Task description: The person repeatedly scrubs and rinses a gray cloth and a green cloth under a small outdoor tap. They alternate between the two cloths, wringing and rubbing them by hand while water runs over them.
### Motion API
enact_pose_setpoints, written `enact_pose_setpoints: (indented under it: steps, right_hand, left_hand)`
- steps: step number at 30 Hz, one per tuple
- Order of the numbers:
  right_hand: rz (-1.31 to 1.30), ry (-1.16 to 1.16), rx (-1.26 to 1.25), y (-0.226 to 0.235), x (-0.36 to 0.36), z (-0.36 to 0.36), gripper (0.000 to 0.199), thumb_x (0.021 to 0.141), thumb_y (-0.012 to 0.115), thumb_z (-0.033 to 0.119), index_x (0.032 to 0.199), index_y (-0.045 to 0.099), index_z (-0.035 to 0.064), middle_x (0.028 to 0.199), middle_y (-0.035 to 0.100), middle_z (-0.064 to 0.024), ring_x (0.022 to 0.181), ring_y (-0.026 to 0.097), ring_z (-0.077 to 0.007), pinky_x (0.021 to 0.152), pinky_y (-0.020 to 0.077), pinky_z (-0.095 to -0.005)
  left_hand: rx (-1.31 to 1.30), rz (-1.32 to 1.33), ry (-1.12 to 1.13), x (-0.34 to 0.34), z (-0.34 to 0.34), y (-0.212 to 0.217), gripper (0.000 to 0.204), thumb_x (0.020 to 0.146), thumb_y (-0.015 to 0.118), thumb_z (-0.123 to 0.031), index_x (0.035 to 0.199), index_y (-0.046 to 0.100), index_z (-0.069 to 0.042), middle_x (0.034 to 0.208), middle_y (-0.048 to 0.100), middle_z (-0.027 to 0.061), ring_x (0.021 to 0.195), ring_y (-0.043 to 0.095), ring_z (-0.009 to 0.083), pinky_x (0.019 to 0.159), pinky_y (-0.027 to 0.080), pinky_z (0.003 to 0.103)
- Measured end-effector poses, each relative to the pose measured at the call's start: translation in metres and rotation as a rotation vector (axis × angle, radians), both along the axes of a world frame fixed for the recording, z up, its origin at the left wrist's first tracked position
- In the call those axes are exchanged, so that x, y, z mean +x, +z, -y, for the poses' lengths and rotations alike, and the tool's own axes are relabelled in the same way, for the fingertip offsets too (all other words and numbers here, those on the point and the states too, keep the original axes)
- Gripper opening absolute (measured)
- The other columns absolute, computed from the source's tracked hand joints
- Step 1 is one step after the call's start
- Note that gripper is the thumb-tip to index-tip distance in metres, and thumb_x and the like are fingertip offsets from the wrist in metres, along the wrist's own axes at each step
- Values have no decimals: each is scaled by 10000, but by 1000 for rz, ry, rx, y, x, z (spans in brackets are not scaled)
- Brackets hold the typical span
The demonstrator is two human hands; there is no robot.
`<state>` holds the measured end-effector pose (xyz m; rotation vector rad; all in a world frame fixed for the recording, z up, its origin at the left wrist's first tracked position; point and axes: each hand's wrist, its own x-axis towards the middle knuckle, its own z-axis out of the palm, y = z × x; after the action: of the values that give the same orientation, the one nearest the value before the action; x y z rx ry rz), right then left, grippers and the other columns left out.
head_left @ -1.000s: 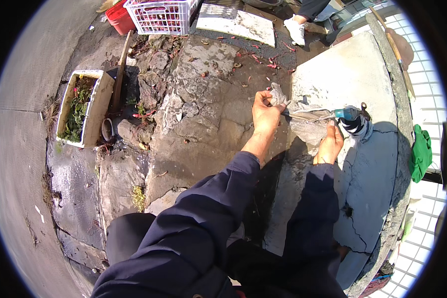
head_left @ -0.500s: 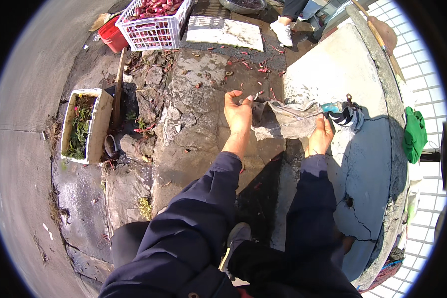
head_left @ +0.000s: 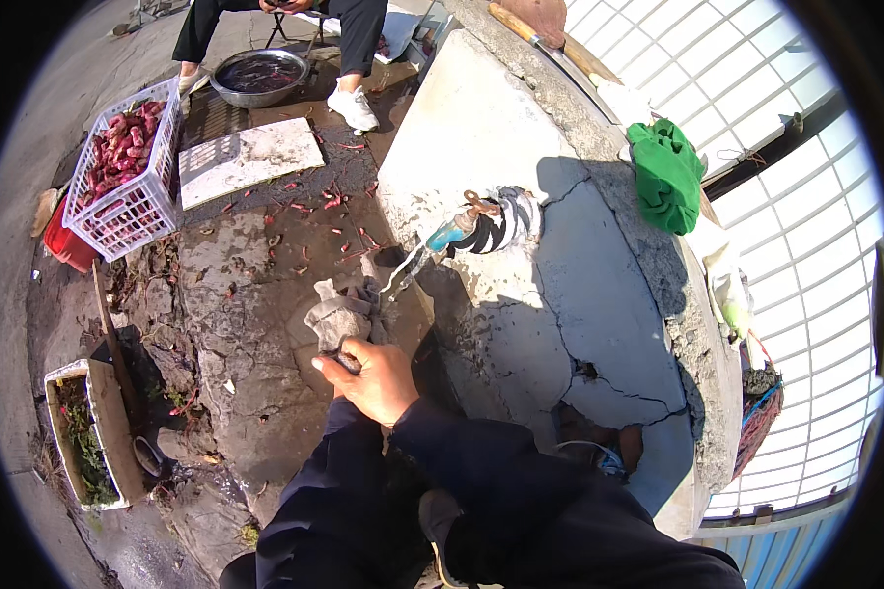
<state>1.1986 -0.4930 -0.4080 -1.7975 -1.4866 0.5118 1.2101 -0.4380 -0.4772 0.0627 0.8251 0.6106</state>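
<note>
A wet grey cloth (head_left: 342,320) is bunched up in front of me, its loose end sticking out beyond my fingers. My right hand (head_left: 381,383) is closed round the near part of it, thumb and forefinger showing. Most of my left hand is hidden beneath the right one; only its dark sleeve (head_left: 336,442) and a sliver of skin show, so its grip stays unseen. Just right of the cloth, water (head_left: 406,275) pours from a tap's teal spout (head_left: 448,236). Striped cloth (head_left: 501,224) wraps the tap behind its rusty handle (head_left: 478,204).
At the far left stand a white crate (head_left: 157,187) of red roots or peppers and a red bucket (head_left: 69,243). A white board (head_left: 250,162), metal basin (head_left: 259,100) and seated person's shoe (head_left: 353,110) lie beyond. A cracked concrete ledge (head_left: 609,314) rises on the right; planter (head_left: 108,432) at left.
The cloth, spread between my two hands earlier, is now bunched up. My hands have come together, right over left. The view has swung right, and the water stream now shows clearly.
</note>
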Motion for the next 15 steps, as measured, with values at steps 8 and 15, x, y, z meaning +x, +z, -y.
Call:
enact_pose_setpoints:
  steps: [8,15]
  right_hand:
    - [-35,-534,42,22,71,-51,226,927,698,160,797,651,-18,624,605,-62,585,500,-112,556,440,-339]
    - [198,-411,85,-5,61,-53,188,927,660,163,837,679,-1,669,666,-156,597,643,-188,589,491,-354]
  left_hand:
    - [128,-137,141,18,-13,-20,417,1042,559,-332,1026,693,62,972,714,170,743,665,213,657,524,369]
    - [-44,-42,210,0,-20,22,361,966,644,-317,797,643,2,655,602,60,552,533,171,479,393,365]
